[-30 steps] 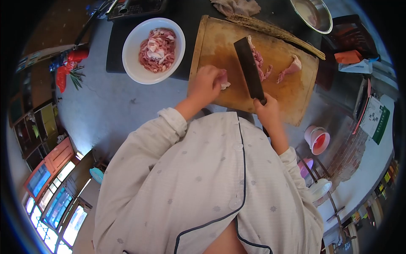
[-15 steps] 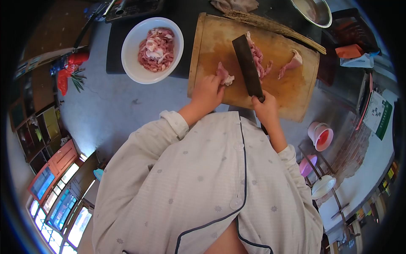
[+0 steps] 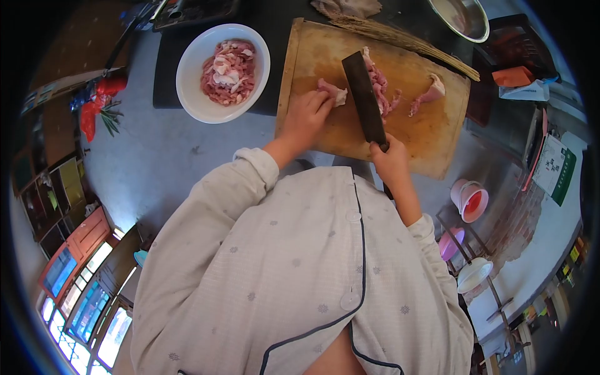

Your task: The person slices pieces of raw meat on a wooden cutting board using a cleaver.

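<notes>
A dark surface (image 3: 277, 37) lies ahead of you, with the wooden cutting board (image 3: 415, 147) on its near side, set slightly askew. Left of the board is the white bowl (image 3: 189, 94), with a heap of cut meat (image 3: 228, 75) in it; a metal bowl (image 3: 470, 26) lies beyond the board's far right. A bundle of dry stalks (image 3: 406, 44) runs along the board's far edge.

Your right hand (image 3: 392, 161) is clamped round the handle of the cleaver (image 3: 364, 100). The blade points away from you and leans left, passing between two lots of meat. Close against its right side are the meat strips (image 3: 380, 84), and farther right, apart from them, lies a pale-ended scrap (image 3: 430, 97).

Your left hand (image 3: 306, 119) is over the board's near left part, its fingers bent. The small meat piece (image 3: 334, 92) lies on the board just beyond those fingertips, which seem to touch its near edge; whether that grip is pinched on it or slightly apart, you cannot tell. The piece slants from far left to near right, its whitish end toward the blade, just beside it. Of your two hands, the left is nearer.
</notes>
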`<state>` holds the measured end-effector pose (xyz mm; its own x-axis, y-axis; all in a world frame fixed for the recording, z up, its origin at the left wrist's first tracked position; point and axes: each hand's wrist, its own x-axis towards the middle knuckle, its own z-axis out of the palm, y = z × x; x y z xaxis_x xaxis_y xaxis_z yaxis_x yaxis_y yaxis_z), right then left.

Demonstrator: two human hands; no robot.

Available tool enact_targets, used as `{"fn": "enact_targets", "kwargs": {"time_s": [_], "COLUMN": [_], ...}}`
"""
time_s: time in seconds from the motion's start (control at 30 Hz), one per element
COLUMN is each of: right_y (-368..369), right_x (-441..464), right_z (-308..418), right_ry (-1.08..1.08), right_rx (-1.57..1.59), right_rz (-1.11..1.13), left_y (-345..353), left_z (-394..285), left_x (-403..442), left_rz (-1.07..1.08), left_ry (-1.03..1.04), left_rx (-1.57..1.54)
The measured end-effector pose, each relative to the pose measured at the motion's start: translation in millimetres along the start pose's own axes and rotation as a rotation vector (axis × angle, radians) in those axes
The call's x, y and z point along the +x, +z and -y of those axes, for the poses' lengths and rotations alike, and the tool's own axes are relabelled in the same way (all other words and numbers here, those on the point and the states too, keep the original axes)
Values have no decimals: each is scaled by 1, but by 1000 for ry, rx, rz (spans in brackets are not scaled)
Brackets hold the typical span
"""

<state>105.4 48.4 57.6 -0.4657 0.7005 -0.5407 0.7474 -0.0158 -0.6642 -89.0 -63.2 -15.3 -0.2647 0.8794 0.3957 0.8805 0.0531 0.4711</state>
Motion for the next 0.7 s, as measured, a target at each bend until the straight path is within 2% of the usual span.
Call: {"fn": "enact_targets", "kwargs": {"time_s": [0.1, 0.23, 0.33, 0.53, 0.7], "right_y": [-2, -1, -7, 1, 8], "right_x": [-3, -12, -25, -30, -24], "right_z": [7, 8, 23, 12, 24], "right_ry": [-1, -103, -62, -54, -38], "right_rx": [-29, -142, -123, -249, -345], "right_rz": [14, -37, 31, -5, 11], "left_y": [-2, 7, 10, 10, 5], "left_z": [4, 12, 3, -5, -6], "left_x": [8, 15, 9, 12, 21], "left_rz": [-32, 41, 44, -6, 108], "left_ry": [8, -16, -48, -71, -131], "left_rx": [19, -64, -33, -40, -52]}}
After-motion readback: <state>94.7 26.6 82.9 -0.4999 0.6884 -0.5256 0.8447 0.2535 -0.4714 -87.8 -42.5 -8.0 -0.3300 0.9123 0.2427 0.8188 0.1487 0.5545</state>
